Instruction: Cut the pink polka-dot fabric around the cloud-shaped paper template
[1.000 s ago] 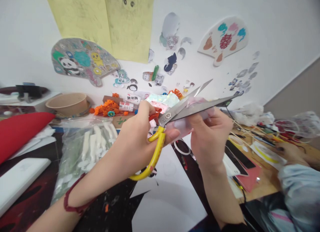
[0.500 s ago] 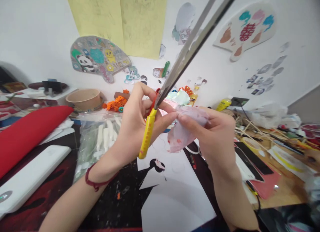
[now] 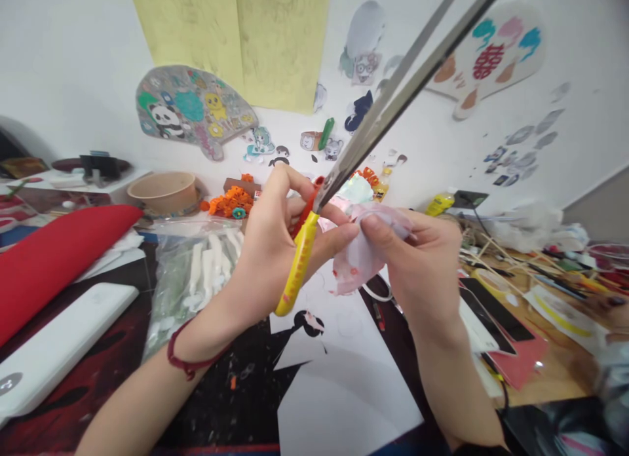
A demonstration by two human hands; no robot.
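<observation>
In the middle of the head view, my left hand [image 3: 260, 266] is closed around a pair of scissors [image 3: 297, 265] with yellow and red handles. Their long metal blades point up to the right, slightly parted. The left thumb and index finger also meet at the edge of a thin pinkish-white cloth [image 3: 354, 266] with small red marks. My right hand [image 3: 426, 276] pinches that cloth between thumb and fingers, so part of it is hidden. Below the hands lies white paper [image 3: 351, 397] with cut edges and a small black-and-pink scrap [image 3: 310, 323].
Left of the hands are a clear plastic bag [image 3: 170, 279] with pale strips, a white oblong device [image 3: 73, 338] and a red case [image 3: 73, 259]. An orange flower-like piece [image 3: 230, 202] sits behind. Phones [image 3: 496, 312] and sticks [image 3: 511, 263] lie on the right.
The scissors have shifted right, their blades swinging further to the right. My left fingertips have moved a little right along the cloth, and my right thumb has slid slightly upward.
</observation>
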